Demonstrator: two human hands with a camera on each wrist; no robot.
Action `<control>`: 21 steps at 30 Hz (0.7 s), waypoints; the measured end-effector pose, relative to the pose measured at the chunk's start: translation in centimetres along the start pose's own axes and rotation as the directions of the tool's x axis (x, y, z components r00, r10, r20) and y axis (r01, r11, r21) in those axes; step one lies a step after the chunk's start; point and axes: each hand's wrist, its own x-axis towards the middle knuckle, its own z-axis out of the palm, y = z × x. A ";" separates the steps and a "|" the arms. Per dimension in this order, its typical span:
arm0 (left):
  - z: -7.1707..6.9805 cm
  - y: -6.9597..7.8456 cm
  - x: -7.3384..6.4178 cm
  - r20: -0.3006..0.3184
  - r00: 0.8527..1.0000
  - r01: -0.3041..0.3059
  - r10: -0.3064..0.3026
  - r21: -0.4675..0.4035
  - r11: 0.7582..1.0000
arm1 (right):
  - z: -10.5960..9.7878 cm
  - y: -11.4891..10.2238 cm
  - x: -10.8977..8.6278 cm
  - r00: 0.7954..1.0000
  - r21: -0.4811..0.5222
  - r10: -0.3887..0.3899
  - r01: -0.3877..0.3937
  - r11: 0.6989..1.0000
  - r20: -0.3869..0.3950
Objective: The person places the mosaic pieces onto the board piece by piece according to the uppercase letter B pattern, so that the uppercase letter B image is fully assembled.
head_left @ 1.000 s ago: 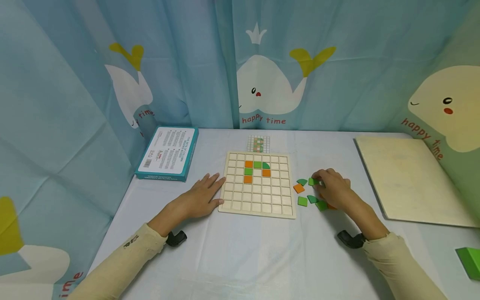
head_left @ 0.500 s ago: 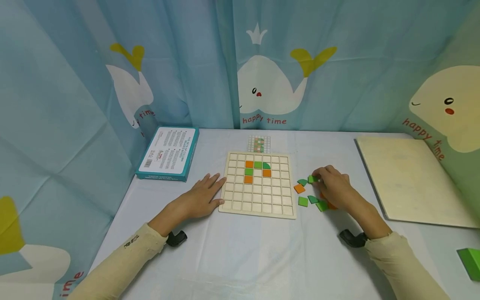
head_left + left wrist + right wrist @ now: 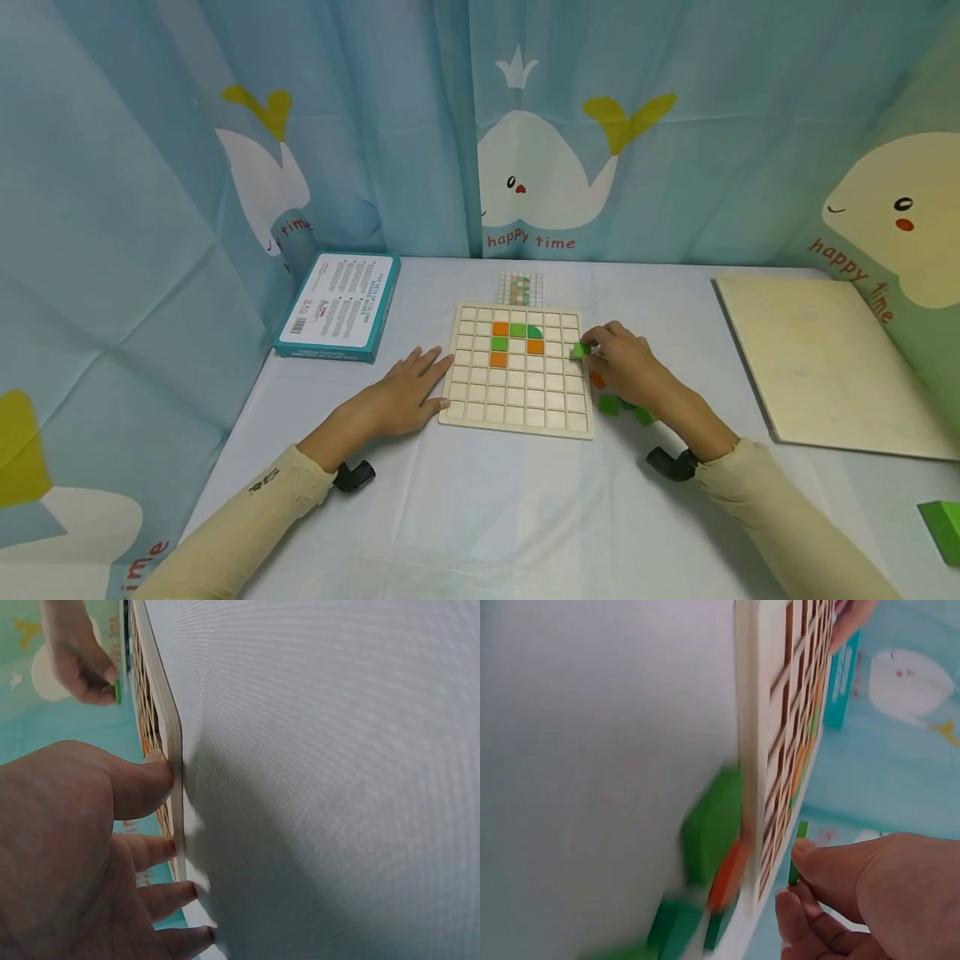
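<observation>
1. Around me hangs a pale blue curtain (image 3: 390,150) printed with white whales and red "happy time" lettering; below it, a white cloth covers the bench (image 3: 480,508).
2. The green tile (image 3: 581,351) is a bright, flat little square. Seen from my right wrist it is almost edge-on, a thin green strip.
3. My right hand (image 3: 626,362) pinches that tile between thumb and fingers, clear of the surface, by the right edge of the grid board (image 3: 517,414).
4. The grid board is pale wood, ruled into square cells. Six tiles sit in its upper part: three orange squares, two green squares and one dark green quarter-round.
5. My left hand (image 3: 408,396) lies at the board's left edge, fingers straight and spread, thumb touching the rim.
6. Right of the board lie loose orange and green tiles, partly covered by my right hand; among them are an orange tile (image 3: 597,380) and a green square (image 3: 609,405).
7. Half a second ago my right hand was at the loose tiles, with the green tile among them; both have since moved left to the board. My left hand and the six placed tiles have stayed put.
</observation>
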 end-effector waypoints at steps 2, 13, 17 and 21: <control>0.0 0.0 0.0 0.006 1.000 0.001 -0.001 0.001 1.000 | 0.7 -0.9 0.5 1.000 0.011 -0.023 0.022 1.000 0.016; -0.1 -0.1 0.1 0.011 1.000 -0.001 0.001 -0.002 1.000 | 3.5 -4.8 3.1 0.986 -0.030 -0.164 0.165 0.986 0.028; -0.1 -0.2 0.1 0.013 1.000 -0.003 0.003 -0.006 1.000 | 4.0 -5.5 3.4 0.983 -0.024 -0.181 0.182 0.983 0.029; -0.1 -0.2 0.1 0.014 1.000 -0.001 0.002 -0.011 1.000 | 4.1 -6.1 3.6 0.981 -0.030 -0.193 0.194 0.981 0.035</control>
